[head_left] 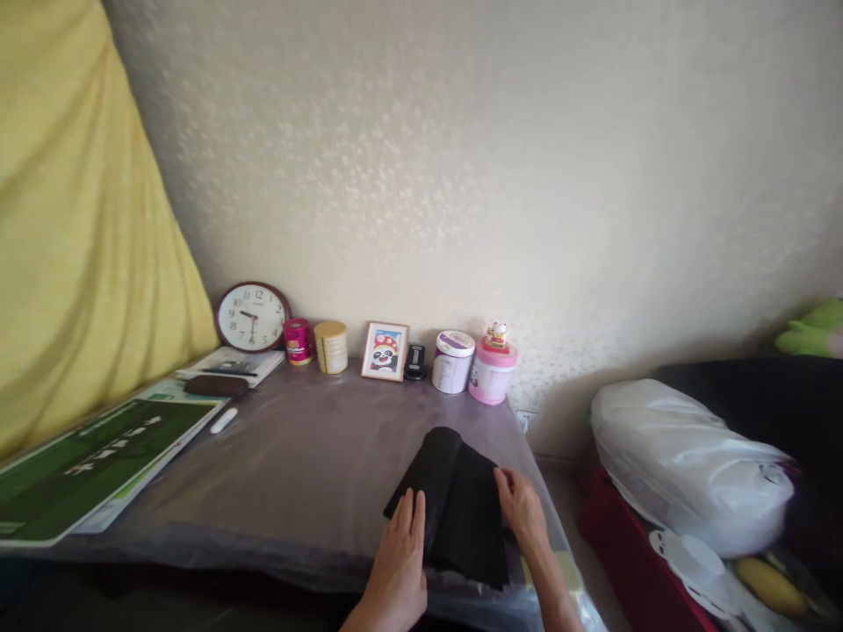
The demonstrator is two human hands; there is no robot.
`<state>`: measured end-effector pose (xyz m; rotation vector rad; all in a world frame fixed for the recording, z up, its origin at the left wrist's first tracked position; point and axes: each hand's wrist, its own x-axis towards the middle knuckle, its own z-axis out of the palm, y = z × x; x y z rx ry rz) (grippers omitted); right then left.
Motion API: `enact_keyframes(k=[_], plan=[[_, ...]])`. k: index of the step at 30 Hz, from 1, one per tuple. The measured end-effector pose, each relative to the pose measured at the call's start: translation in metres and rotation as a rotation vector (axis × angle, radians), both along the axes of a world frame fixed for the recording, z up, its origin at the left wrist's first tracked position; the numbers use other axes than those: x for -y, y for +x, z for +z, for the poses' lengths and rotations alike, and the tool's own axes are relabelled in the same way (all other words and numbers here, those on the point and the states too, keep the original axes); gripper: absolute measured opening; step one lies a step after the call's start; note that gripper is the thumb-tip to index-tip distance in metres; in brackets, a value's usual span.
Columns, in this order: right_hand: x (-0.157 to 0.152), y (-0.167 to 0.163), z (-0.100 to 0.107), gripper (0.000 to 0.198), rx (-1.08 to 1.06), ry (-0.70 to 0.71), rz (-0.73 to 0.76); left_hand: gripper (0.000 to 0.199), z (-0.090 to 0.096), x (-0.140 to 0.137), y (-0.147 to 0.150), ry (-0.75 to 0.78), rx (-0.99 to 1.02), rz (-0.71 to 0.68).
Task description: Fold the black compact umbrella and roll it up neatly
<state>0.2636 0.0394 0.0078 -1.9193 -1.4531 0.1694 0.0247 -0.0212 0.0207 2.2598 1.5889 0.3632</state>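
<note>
A piece of folded black cloth point(454, 509) lies near the front right corner of the covered table, with a crease running down its middle. My left hand point(400, 553) rests on its left part, fingers stretched out and lying flat. At the cloth's right edge my right hand point(524, 511) is closed, thumb and fingers pinching the border. The cloth's near left corner is partly hidden behind my left hand.
Along the wall stand a clock point(254, 316), a magenta canister point(298, 342), a yellow tin point(330, 348), a panda picture frame point(385, 351) and two tubs point(453, 364). A green board point(98, 465) lies left. Right of the table sits a white plastic bag point(691, 465).
</note>
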Motion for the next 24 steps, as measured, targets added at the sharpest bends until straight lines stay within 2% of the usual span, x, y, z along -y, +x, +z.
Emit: enact_keyframes(k=[7,14,19,21,24], plan=[[0.024,-0.015,0.006,0.042,-0.256,-0.121,-0.050,0.090,-0.003,-0.001,0.000,0.024,0.012,0.005],[0.032,-0.042,0.031,0.037,-0.615,-0.107,0.239,0.091,-0.002,0.001,0.000,0.027,0.027,0.018],[0.018,-0.074,0.057,0.038,-0.772,-0.079,0.399,0.092,-0.002,0.000,0.001,0.019,0.032,0.038],[0.006,-0.087,0.059,0.036,-0.820,-0.082,0.443,0.092,-0.003,-0.001,0.002,0.020,0.017,0.046],[-0.012,-0.103,0.052,0.033,-0.846,-0.097,0.459,0.093,-0.006,-0.003,0.002,0.026,0.008,0.042]])
